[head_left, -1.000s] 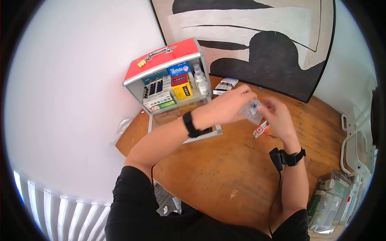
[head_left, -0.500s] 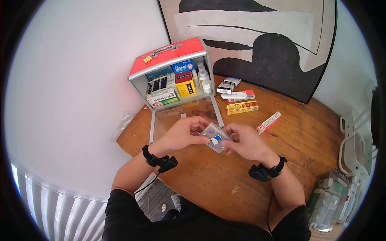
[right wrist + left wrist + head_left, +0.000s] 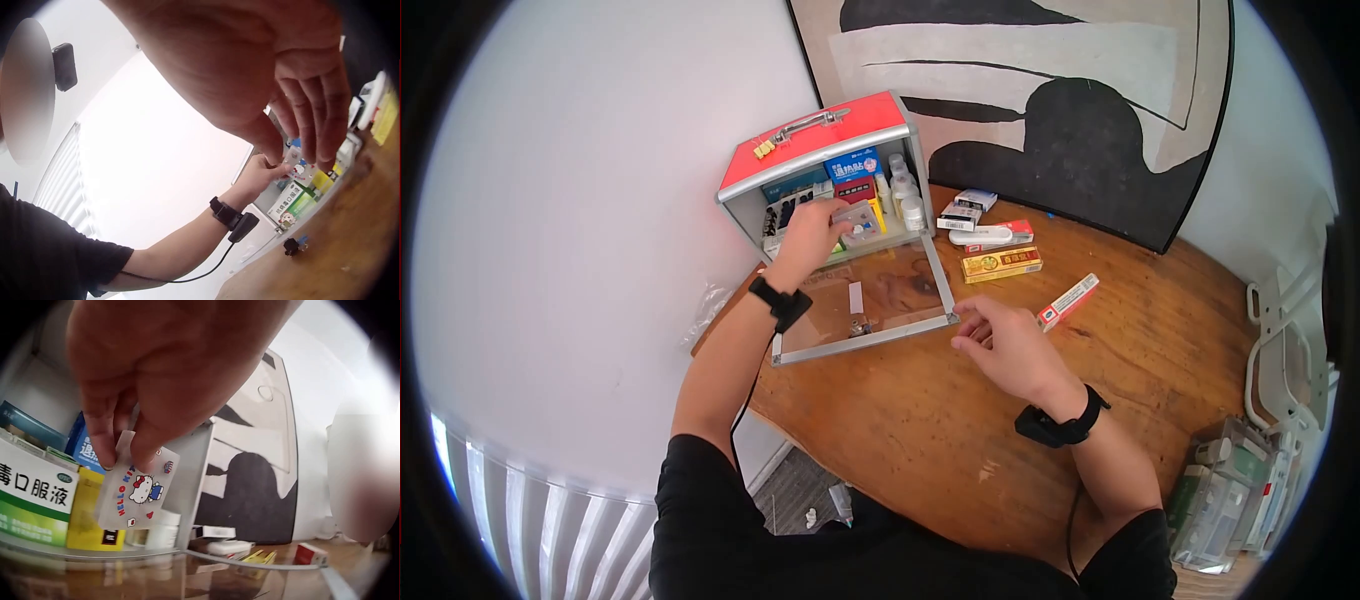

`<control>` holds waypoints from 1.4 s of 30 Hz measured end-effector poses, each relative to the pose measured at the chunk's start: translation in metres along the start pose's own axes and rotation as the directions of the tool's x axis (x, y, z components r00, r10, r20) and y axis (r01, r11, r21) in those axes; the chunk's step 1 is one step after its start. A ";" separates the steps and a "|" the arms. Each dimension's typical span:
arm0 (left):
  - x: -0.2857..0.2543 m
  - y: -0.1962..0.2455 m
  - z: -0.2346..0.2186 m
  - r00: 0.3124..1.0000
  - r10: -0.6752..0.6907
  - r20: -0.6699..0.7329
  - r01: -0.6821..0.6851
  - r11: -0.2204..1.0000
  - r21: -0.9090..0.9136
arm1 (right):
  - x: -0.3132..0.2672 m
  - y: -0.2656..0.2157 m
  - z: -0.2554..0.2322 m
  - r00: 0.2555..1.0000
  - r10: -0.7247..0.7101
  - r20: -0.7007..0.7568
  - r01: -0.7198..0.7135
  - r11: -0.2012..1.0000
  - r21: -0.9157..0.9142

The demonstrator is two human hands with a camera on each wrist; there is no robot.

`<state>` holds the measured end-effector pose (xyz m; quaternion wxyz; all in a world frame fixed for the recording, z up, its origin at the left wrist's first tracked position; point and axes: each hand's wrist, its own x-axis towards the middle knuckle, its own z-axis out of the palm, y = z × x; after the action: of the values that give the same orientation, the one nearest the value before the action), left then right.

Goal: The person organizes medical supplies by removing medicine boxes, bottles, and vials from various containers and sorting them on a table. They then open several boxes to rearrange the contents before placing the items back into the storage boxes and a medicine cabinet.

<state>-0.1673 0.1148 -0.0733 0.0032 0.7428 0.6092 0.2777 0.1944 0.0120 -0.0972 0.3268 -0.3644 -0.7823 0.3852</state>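
Observation:
My left hand (image 3: 808, 240) pinches a small clear plastic case (image 3: 139, 487) with a Hello Kitty print between thumb and fingers. It holds the case upright at the front opening of a red first-aid box (image 3: 830, 125). Behind the case in the left wrist view stand a yellow box (image 3: 84, 515), a white-and-green medicine box (image 3: 31, 494) and white bottles (image 3: 164, 531). My right hand (image 3: 1015, 345) hovers over the table near the lowered door's corner, fingers loosely bent, with nothing in it.
The box's transparent door (image 3: 900, 290) lies folded down on the wooden table (image 3: 920, 430). To its right lie a yellow carton (image 3: 1002, 265), a red-and-white carton (image 3: 1068, 300) and several more packs. A framed picture (image 3: 1090, 170) leans behind; a clear bin (image 3: 1220, 500) stands lower right.
Both hands held the case above the table half a second ago. The right hand has let go; the left has carried the case up and left to the box's opening.

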 end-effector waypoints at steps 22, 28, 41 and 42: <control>0.025 -0.016 0.026 0.986 0.133 0.101 -0.167 0.822 0.545 | 0.001 0.017 0.001 0.997 -0.064 0.053 0.072 0.983 -0.168; 0.023 -0.005 0.035 0.942 0.327 0.077 -0.303 0.730 0.613 | -0.001 0.012 -0.005 0.995 -0.047 0.084 0.064 0.976 -0.210; 0.138 0.142 0.143 0.955 0.102 0.280 -0.178 0.948 0.263 | -0.002 0.022 -0.007 0.997 -0.063 0.047 0.076 0.939 -0.335; 0.149 0.141 0.155 0.943 0.007 0.333 -0.102 0.958 0.268 | -0.002 0.023 -0.008 0.997 -0.069 0.034 0.077 0.933 -0.350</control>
<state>0.0404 0.2657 -0.0952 -0.0090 0.7883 0.6122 0.0603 0.2093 0.0229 -0.1134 0.2622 -0.3834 -0.8550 0.2307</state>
